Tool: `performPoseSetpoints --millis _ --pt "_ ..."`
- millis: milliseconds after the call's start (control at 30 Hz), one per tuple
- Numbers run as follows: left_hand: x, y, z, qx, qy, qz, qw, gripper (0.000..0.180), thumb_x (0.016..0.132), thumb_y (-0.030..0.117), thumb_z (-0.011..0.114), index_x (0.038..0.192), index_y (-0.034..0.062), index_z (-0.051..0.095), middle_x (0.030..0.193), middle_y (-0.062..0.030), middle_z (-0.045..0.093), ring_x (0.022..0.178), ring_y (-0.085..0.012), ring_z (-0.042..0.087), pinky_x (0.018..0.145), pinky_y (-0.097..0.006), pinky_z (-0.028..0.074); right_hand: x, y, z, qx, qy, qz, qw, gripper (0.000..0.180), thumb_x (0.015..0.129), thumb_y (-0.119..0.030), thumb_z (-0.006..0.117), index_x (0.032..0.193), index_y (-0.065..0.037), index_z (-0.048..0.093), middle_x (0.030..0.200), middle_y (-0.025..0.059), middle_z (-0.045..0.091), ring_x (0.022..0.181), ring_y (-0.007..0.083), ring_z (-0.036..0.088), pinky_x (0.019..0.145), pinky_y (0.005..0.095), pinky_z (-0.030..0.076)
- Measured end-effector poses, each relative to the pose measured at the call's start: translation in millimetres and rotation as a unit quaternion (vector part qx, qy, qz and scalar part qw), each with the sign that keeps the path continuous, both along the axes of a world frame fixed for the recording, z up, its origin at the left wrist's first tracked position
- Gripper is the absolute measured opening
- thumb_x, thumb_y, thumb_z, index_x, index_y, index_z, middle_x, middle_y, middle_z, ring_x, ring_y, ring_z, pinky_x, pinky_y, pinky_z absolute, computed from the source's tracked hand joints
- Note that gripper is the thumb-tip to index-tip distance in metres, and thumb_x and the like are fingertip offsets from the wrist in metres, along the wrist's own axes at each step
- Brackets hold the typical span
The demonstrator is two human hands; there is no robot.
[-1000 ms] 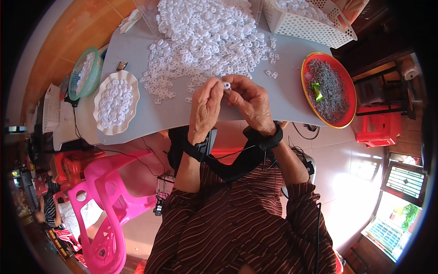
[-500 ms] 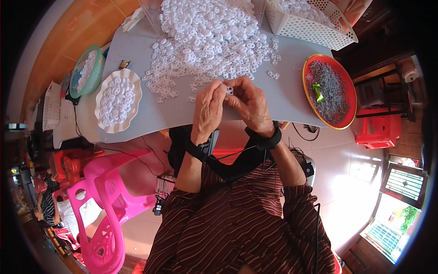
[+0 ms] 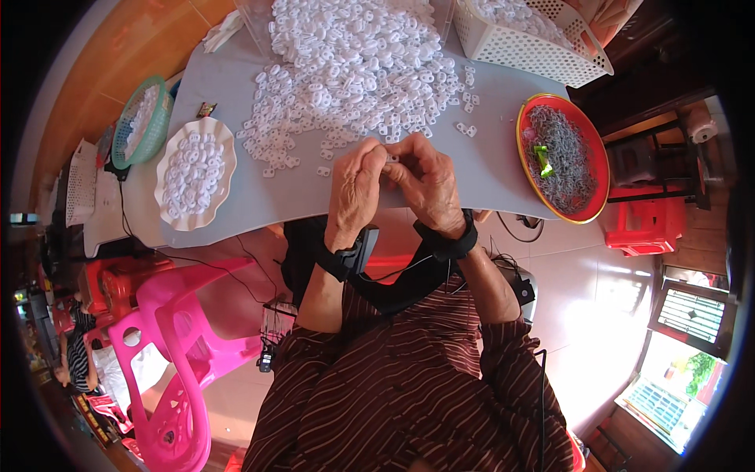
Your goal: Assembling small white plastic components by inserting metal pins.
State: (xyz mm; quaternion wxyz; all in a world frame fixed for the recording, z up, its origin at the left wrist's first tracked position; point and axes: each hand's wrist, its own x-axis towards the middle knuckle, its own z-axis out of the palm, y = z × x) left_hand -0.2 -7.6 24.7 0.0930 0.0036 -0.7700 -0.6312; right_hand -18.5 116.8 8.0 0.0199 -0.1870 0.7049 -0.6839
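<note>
My left hand and my right hand meet at the near edge of the grey table. Their fingers are pinched together around a small white plastic piece with holes, mostly hidden by the fingertips. Just beyond them spreads a big heap of similar white plastic pieces. To the left, a scalloped white plate bears several rounded white pieces. On the right stands a red tray with a gold rim, filled with small grey metal parts and a bright green wrapper.
A white perforated basket of white pieces stands at the back right. A green basket is at the far left. Below the table are a pink plastic chair and a red stool. A small wrapper lies behind the plate.
The view has shifted slightly, so the table and trays sit a little further left. My hands stay pinched together, and the white piece shows less between the fingertips.
</note>
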Motion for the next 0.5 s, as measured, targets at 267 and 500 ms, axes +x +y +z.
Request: performPoseSetpoints --millis 267,500 --pt "1.1 8.4 -10.9 0.057 0.042 0.056 0.996 0.037 0.097 0.029 0.040 0.072 0.0023 0.047 0.061 -0.0004 0.043 0.058 -0.0102 0.040 0.054 -0.027 0.035 -7.9 0.2 2.6 -0.126 -0.080 0.059 0.987 0.014 0.085 -0.001 0.061 0.098 0.001 0.057 0.076 0.0029 0.060 0.066 0.0075 0.056 0.060 0.0218 0.047" --pt "-3.6 -3.1 -26.4 0.146 0.136 0.034 0.979 0.038 0.098 0.027 0.039 0.071 0.0023 0.046 0.065 -0.0016 0.045 0.062 -0.0088 0.041 0.057 -0.025 0.035 -122.4 45.0 68.8 -0.107 0.048 -0.184 0.976 0.017 0.087 -0.013 0.059 0.093 0.002 0.061 0.072 0.0045 0.061 0.063 0.0110 0.059 0.061 0.0253 0.049"
